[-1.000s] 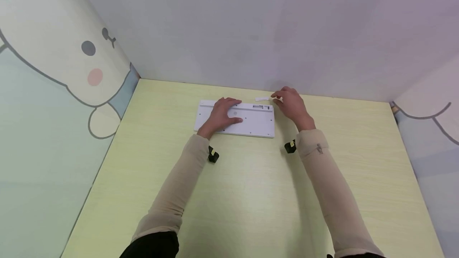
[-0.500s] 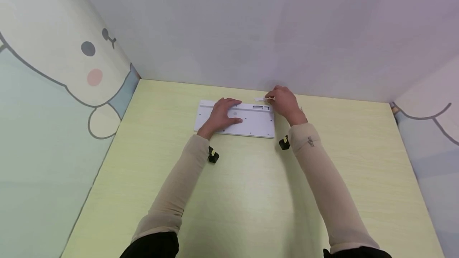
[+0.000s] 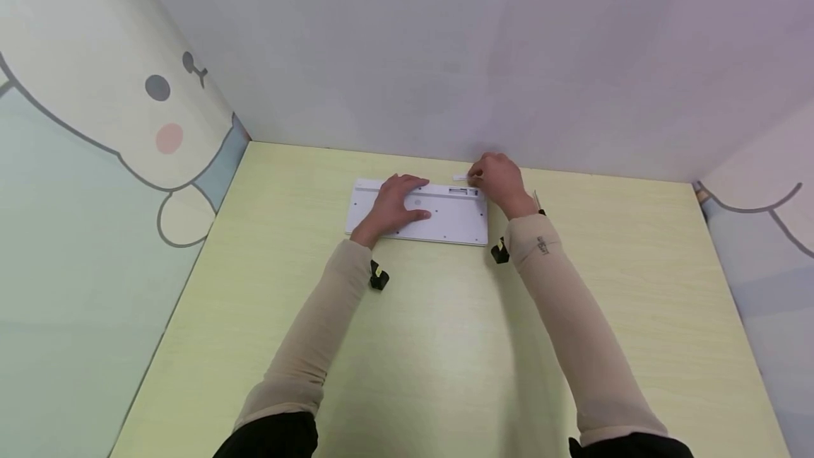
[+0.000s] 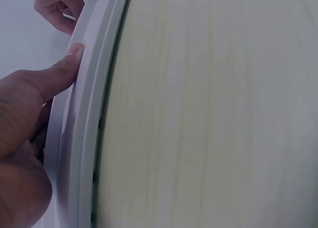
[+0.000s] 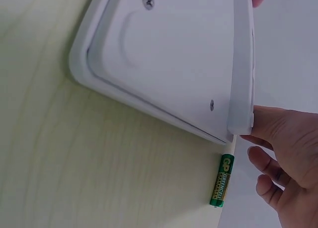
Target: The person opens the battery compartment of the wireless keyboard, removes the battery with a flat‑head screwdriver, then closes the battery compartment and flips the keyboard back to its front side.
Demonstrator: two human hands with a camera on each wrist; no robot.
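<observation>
The white keyboard [image 3: 420, 212] lies face down on your pale yellow-green tabletop [image 3: 445, 345], near the back wall [image 3: 445, 48], its screwed underside up. Along its far edge, toward the right end, the battery slot [image 3: 463, 191] stands open.

Your left hand [image 3: 394, 205] rests flat on the left half of the keyboard, fingers straight and spread, thumb lying along the near side; in the left wrist view the thumb [image 4: 62, 71] presses against the keyboard's rim [image 4: 92, 89].

Your right hand [image 3: 501, 181] sits at the far right corner of the keyboard, fingers curled down toward the tabletop. Its fingertips reach the small white cover strip [image 3: 461, 177], which lies on the tabletop just behind the slot. Whether you actually pinch the strip or only touch it, I cannot tell from these views.

In the right wrist view a green battery [image 5: 222, 181] lies on the tabletop just beside the keyboard's corner [image 5: 241, 123], close to your curled fingers [image 5: 271, 163] but not held by them.

To your left, a wall panel shows a cartoon animal [image 3: 127, 90].
</observation>
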